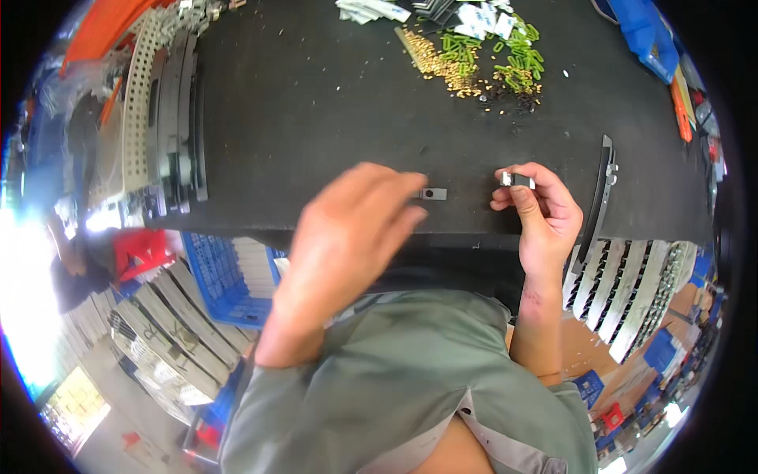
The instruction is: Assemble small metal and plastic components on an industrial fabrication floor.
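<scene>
My right hand [543, 207] pinches a small block-like part [521, 181], dark in the middle with shiny silver ends, between thumb and fingers just above the table. What kind of part it is cannot be made out. My left hand [354, 225] is blurred by motion over the front of the table, thumb and forefinger apart. Just beyond its fingertips lies a small flat silver metal plate [438, 194] with a dark round hole. The plate looks sharp while the hand is smeared, and I see nothing held in that hand.
On the black table [316, 118] lie piles of brass-coloured pieces [442, 65] and green oblong rings [525, 55]. A dark curved strip [604, 193] lies at the right. Long metal strips [178, 126] stack at the left. A blue bin [649, 39] stands far right.
</scene>
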`<state>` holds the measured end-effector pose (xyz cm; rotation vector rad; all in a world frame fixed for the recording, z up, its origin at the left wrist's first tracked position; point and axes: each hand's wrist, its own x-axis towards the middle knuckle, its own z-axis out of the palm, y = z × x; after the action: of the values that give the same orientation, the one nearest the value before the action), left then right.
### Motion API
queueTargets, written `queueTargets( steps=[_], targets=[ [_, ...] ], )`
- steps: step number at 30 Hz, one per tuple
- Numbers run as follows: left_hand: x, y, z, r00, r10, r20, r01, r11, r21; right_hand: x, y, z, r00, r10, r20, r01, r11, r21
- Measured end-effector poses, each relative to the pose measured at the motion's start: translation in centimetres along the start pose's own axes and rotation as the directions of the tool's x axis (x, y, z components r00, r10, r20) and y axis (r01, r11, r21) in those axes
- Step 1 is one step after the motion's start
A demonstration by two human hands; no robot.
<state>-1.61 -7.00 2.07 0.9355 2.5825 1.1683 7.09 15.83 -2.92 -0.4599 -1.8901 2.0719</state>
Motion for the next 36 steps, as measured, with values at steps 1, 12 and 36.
queueTargets(
  steps=[1, 12, 36],
  targets=[
    [-0.5, -0.6, -0.9, 0.997, -0.058, -0.05, 0.059, 0.998, 0.014, 0.0, 0.0, 0.0, 1.0, -0.014, -0.003, 0.014, 1.0, -0.002],
    [-2.4, -4.0, -1.6, 0.991, -0.122, -0.063, 0.128, 0.986, 0.105, -0.6, -0.5, 0.2, 0.998, 0.048, 0.05, -0.05, 0.998, 0.024],
    [-3.2, -1.7, -2.2, 0.949, -0.288, -0.126, 0.285, 0.957, -0.048, -0.5, -0.3, 2.1, 0.994, 0.063, 0.092, -0.063, 0.998, 0.004]
  ],
)
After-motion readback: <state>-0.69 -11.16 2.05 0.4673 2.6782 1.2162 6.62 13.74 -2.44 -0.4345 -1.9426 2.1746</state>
